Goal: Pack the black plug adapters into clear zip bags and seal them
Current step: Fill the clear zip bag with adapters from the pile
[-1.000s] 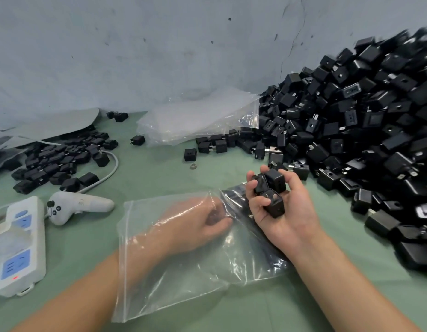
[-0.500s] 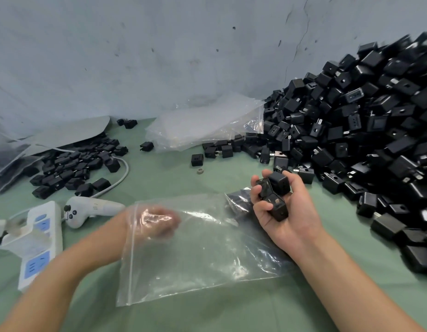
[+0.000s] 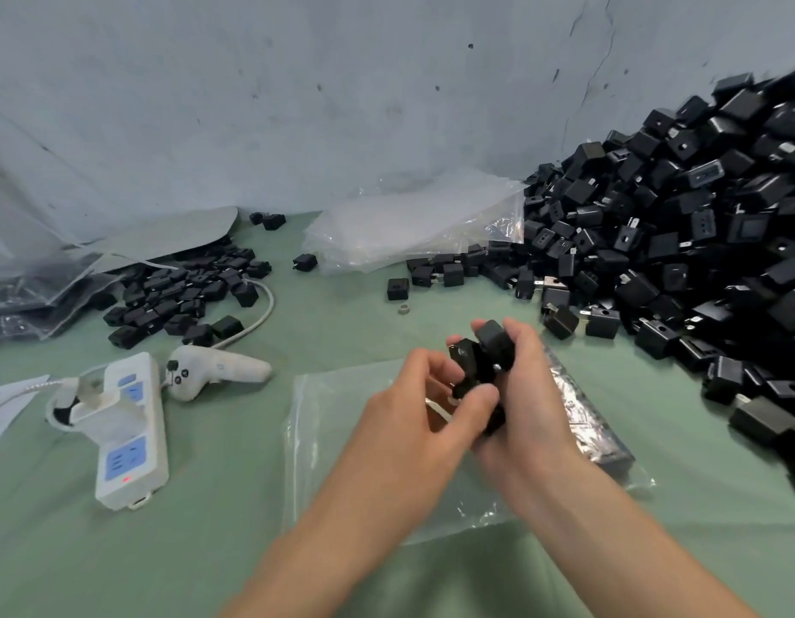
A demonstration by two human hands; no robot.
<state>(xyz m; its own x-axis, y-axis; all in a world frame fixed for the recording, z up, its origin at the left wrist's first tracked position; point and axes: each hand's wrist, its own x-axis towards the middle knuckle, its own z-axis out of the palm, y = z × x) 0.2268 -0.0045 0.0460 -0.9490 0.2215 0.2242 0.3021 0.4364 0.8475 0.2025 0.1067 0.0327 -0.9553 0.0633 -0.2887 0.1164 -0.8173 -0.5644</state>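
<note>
Gripping a cluster of black plug adapters (image 3: 489, 359) in my right hand (image 3: 529, 394), I hold it just above the clear zip bag (image 3: 342, 448), which lies flat on the green table (image 3: 253, 550). My left hand (image 3: 413, 408) meets the cluster from the left, thumb and fingers curled, pinching one adapter at the cluster's lower edge. Inside the bag, along its right side, a row of adapters (image 3: 583, 421) shows dark through the plastic. To the right of the bag and beyond it, the big heap of loose adapters (image 3: 699, 243) rises against the wall (image 3: 297, 104). Straight beyond the bag lies a stack of empty bags (image 3: 413, 225), with a small grey ring (image 3: 403, 309) between the two. Left of the bag sit a white handheld controller (image 3: 217, 372) and, farther left, a white power strip (image 3: 132, 430) with a red light lit. Beyond those, well apart from the bag, lies a smaller scatter of adapters (image 3: 181, 296).
</note>
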